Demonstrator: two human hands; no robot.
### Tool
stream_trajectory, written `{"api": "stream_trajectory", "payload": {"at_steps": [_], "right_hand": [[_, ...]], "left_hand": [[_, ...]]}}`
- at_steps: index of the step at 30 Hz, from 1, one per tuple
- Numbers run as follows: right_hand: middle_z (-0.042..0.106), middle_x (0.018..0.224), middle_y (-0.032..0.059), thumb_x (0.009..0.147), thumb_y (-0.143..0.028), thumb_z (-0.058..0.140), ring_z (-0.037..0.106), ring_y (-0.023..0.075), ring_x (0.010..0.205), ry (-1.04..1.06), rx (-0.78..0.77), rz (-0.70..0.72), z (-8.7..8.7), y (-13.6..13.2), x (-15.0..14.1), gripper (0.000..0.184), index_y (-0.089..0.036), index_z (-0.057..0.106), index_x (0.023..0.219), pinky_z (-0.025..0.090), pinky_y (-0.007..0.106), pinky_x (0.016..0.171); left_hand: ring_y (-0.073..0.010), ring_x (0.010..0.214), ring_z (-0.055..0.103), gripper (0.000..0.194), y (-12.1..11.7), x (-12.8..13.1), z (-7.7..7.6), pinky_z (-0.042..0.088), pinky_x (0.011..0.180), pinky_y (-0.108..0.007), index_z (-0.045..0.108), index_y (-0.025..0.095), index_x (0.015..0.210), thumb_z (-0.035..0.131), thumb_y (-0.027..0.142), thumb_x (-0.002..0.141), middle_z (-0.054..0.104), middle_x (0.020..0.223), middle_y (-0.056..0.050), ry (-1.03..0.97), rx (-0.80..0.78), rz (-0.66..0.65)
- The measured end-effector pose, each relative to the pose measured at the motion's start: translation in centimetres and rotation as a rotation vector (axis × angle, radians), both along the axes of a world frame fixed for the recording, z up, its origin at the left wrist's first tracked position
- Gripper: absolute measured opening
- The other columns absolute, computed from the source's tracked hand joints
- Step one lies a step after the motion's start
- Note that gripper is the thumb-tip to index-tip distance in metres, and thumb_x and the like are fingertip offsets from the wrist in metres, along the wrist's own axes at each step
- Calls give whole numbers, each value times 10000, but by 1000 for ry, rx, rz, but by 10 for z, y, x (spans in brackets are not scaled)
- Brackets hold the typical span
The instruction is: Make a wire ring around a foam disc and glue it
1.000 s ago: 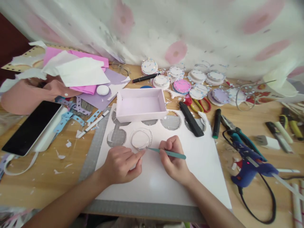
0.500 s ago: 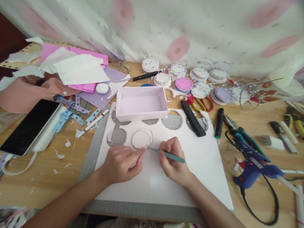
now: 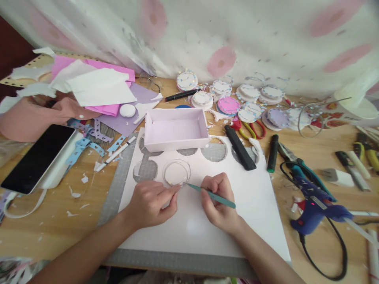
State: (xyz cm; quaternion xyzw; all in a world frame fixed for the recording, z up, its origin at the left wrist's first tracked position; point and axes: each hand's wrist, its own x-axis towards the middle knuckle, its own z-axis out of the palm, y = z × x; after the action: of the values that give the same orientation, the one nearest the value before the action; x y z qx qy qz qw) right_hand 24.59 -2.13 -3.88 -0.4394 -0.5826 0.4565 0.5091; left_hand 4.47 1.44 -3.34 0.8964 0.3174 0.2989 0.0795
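A thin wire ring (image 3: 164,173), looking like several loops with tiny light specks, lies on the white sheet (image 3: 204,244). My left hand (image 3: 154,203) is closed, its index fingertip pressing the ring's near edge. Whether the thumb also pinches the wire is hard to see. In my right hand (image 3: 220,201) are teal tweezers (image 3: 220,198), held like a pen. Their tip points left and meets the ring's near right edge, close to my left fingertip. Round holes are cut through the far part of the sheet, and a grey cutting mat (image 3: 177,258) lies beneath it.
Behind the ring stands a pale pink box (image 3: 177,144). A black cutter (image 3: 240,148) lies right of it. Decorated discs (image 3: 229,105) line the back. A blue glue gun (image 3: 318,207) and pliers (image 3: 308,173) are at right; a phone (image 3: 38,157) and paper scraps (image 3: 100,86) at left.
My right hand and the tweezers have shifted slightly to the right, the tweezers' tip moving a little along the ring's edge. My left hand stays in place.
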Motion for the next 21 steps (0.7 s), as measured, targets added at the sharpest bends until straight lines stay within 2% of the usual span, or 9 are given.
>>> {"api": "stream_trajectory", "payload": {"at_steps": [5,14,21], "right_hand": [[372,714,-51,805,-60,479,339,111,574,-155,-7,64,-3,0,0,293,-252,261,843,295,245,523],[380,705,-49,789,-51,468,354,113,570,-226,47,51,-5,0,-1,298,-252,252,830,307,244,524],[395,686,-41,769,-41,469,373,128,581,-318,183,10,-5,0,-1,303,-250,254,814,322,261,544]], "left_hand": [[-117,461,586,217,0,0,0,446,463,-257,693,154,952,537,125,804,632,528,29,2,14,13],[-124,459,593,206,1,1,2,444,461,-262,696,147,934,537,117,807,628,520,26,2,19,7],[-130,436,570,196,0,2,3,408,444,-277,702,134,912,542,116,799,608,508,25,0,28,9]]}}
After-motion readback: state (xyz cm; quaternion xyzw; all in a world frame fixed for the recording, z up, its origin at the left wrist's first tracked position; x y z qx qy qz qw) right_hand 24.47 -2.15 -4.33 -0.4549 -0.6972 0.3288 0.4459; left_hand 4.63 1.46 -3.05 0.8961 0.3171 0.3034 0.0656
